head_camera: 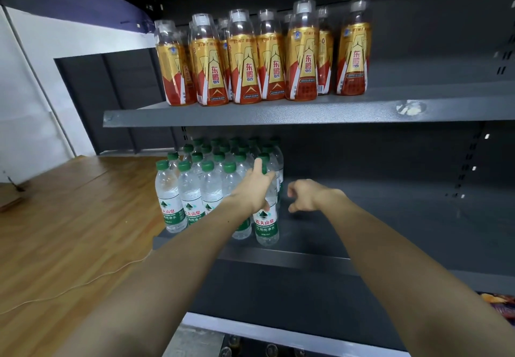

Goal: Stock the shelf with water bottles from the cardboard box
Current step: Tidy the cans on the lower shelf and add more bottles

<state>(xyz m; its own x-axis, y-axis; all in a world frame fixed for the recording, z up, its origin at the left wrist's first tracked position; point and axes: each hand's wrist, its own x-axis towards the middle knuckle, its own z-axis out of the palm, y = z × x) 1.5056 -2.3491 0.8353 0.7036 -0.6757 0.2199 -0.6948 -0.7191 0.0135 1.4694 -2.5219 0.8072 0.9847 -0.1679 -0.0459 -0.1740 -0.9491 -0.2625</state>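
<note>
L grip [255,186] holds green-capped clear water bottle [267,225]; R grip [305,195] loose, empty.

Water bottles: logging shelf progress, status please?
Left hand holds front-right water bottle on lower shelf. Right hand beside it, loosely curled, holding nothing. Shelf space to the right free.

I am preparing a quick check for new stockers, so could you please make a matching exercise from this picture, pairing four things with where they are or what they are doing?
Things:
1. water bottles
2. gold and red drink bottles
3. left hand
4. right hand

States:
A. on the upper shelf
B. fingers loosely curled, holding nothing
C. grouped at the left of the lower shelf
D. holding the front right water bottle

Pairs: 1-C, 2-A, 3-D, 4-B
</note>
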